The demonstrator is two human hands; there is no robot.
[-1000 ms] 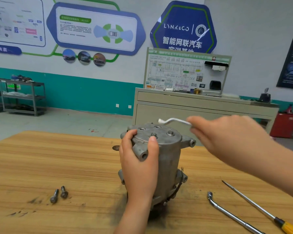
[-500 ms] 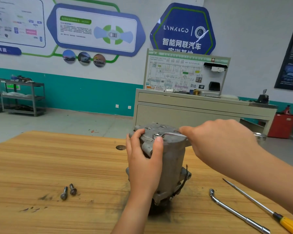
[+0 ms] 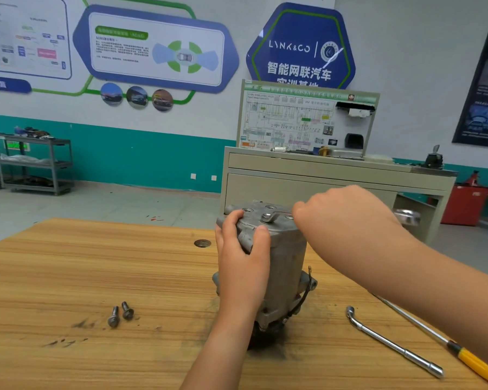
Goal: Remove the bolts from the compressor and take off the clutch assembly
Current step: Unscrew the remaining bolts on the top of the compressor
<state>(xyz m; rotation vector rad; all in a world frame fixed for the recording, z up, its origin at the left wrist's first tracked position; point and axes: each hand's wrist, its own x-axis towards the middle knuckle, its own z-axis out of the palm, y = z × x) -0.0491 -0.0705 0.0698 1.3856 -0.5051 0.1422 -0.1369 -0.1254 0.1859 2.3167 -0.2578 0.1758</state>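
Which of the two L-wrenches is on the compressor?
The wrench in the right hand, its end on the compressor's top; the spare wrench lies on the table.

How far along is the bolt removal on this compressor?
Done: two bolts lie loose on the table. In hand: the left hand grips the compressor while the right hand holds a wrench seated on a bolt on top. Left: that bolt, any others hidden, and the clutch, not yet off.
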